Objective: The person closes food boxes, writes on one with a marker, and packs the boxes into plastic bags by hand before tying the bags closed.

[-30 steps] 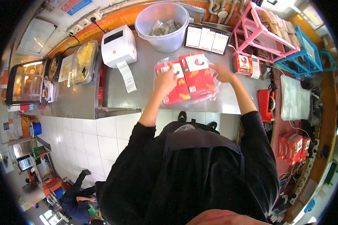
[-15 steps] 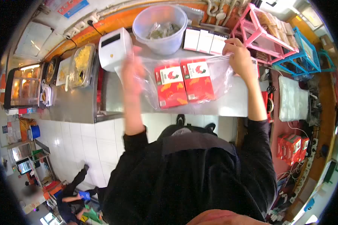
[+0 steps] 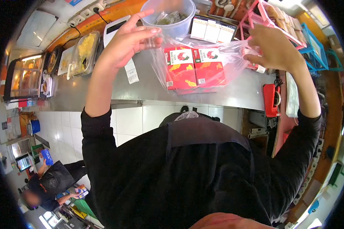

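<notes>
Two red boxes are held side by side inside a clear plastic bag, near the front edge of the steel table. The bag's left side is pinched between thumb and fingers by the left hand, one finger being extended. The film is stretched toward the right hand, whose thumb and fingers are parted; whether it is firmly gripped there cannot be told. A bucket and a tablet are placed along the back edge.
</notes>
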Tool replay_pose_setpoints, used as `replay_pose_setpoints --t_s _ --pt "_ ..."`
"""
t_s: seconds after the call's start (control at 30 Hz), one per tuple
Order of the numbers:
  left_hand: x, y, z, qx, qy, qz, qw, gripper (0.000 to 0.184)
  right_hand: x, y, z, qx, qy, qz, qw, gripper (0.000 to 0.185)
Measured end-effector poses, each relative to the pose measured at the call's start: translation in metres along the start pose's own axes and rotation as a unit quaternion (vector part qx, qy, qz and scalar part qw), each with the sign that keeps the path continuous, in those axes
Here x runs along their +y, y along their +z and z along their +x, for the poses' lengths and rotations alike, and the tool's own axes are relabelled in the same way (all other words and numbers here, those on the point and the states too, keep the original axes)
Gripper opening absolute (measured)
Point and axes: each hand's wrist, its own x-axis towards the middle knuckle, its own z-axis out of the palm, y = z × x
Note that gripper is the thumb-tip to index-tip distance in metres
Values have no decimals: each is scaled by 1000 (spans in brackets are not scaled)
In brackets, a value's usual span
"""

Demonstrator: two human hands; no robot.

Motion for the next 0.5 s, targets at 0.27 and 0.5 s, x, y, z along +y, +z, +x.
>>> replay_pose_setpoints --t_s 0.27,0.5 --pt "0 3 15 -64 56 -39 996 53 -11 -13 4 11 32 19 999 21" --pt "-48 -60 2 -155 29 243 957 139 -39 49 -13 107 187 496 841 90"
